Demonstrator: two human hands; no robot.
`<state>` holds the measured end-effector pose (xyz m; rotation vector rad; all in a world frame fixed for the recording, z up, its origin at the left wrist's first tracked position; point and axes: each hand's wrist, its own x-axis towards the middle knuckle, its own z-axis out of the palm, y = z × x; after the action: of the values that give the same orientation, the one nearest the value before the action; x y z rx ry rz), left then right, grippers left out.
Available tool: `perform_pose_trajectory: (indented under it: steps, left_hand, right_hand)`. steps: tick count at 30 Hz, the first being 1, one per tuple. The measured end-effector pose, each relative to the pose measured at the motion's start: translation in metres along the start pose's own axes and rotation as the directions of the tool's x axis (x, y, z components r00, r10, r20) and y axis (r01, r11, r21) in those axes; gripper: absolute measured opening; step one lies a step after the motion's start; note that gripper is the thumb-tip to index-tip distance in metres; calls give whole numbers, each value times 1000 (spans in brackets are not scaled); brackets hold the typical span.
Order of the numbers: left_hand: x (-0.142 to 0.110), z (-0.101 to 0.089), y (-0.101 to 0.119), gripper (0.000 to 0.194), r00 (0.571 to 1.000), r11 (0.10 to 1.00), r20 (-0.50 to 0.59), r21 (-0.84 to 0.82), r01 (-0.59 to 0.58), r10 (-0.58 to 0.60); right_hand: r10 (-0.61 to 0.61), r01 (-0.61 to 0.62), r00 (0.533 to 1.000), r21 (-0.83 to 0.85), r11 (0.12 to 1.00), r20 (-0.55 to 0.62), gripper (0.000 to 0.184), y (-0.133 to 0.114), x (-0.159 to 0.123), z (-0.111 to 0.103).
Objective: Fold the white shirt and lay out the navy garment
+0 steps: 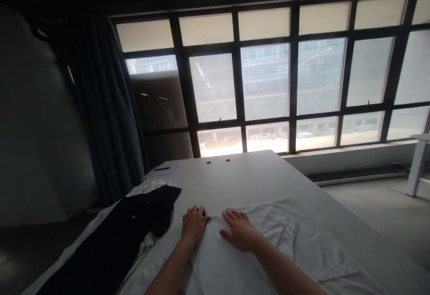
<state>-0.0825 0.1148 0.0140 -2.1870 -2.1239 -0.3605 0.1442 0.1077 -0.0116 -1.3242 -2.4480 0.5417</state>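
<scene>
A white garment (285, 245) lies spread on the white table (248, 174) in front of me. My right hand (239, 231) rests flat on it, fingers stretched out and slightly apart. My left hand (194, 224) sits at the garment's left edge with its fingers curled down onto the cloth; whether it pinches the fabric I cannot make out. A dark navy garment (127, 237) lies to the left of my left hand, a short gap away.
A sheet of paper with a blue pen (163, 168) lies at the table's far left. Two cable holes (218, 161) sit near the far edge. Large windows (265, 80) and a dark curtain (107, 107) stand behind. Another white table's leg (418, 165) is at the right.
</scene>
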Motion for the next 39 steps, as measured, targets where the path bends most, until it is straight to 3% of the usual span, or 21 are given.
perform_pose_trajectory:
  steps: [3,8,11,14,18,24,29,32,39]
  left_hand:
    - [-11,0,19,25,999,998,3,39,-40,40]
    - [-49,8,44,40,988,995,131,43,-86,80]
    - [-79,13,41,57,963,997,257,0,-82,80]
    - [-106,18,32,83,906,995,415,-85,-56,87]
    - [-125,24,27,89,893,991,443,-129,-25,81]
    - [-123,21,33,85,909,994,410,-102,-38,77]
    - [-111,26,40,72,956,994,270,-44,-103,111]
    - [-98,27,45,72,961,995,260,-43,-92,100]
    - [-59,19,54,72,962,995,252,-29,-99,103]
  right_hand:
    - [27,-27,1000,-6,1000,16,76,-1,-1,-2]
    - [122,-120,992,-35,992,34,76,-2,-2,-8]
    - [161,-159,986,-52,986,51,77,-1,0,-19]
    - [228,-225,973,-77,971,27,73,-1,0,-33]
    - [197,-195,980,-92,976,14,53,-10,-8,-56]
    - [118,-115,993,-155,981,10,51,-54,-42,-87]
    - [-15,29,997,-199,980,73,55,-74,-83,-99]
    - [5,30,989,-230,973,150,57,-56,-107,-96]
    - [293,-237,946,-317,918,141,59,24,-144,-87]
